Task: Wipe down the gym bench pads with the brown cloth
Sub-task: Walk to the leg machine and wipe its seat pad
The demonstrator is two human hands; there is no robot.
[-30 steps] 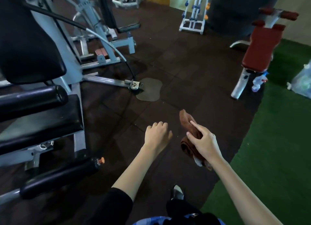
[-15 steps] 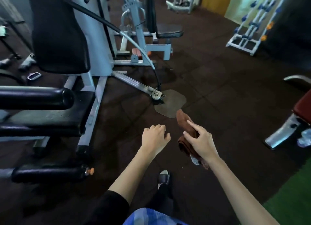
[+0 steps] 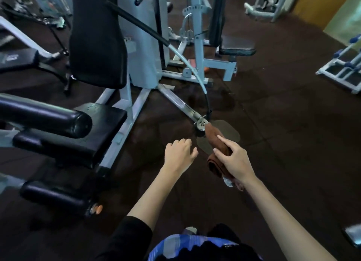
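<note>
My right hand grips a rolled brown cloth held out in front of me above the floor. Just to its left my left hand hovers with loosely curled fingers and holds nothing. To the left stands a multi-gym machine with a black seat pad, a tall black back pad above it, and a black roller pad across the seat's front. A lower roller sits near the floor. Both hands are apart from the pads, to the right of the seat.
The machine's pale blue frame and a curved pull bar stand ahead. A second black seat is further back. A flat bench is at far left, a white rack at right. Dark rubber floor surrounds me.
My view has swung left and closer to the machine; the red bench and green turf have left the frame. My hands keep the same pose, with the cloth still in my right hand.
</note>
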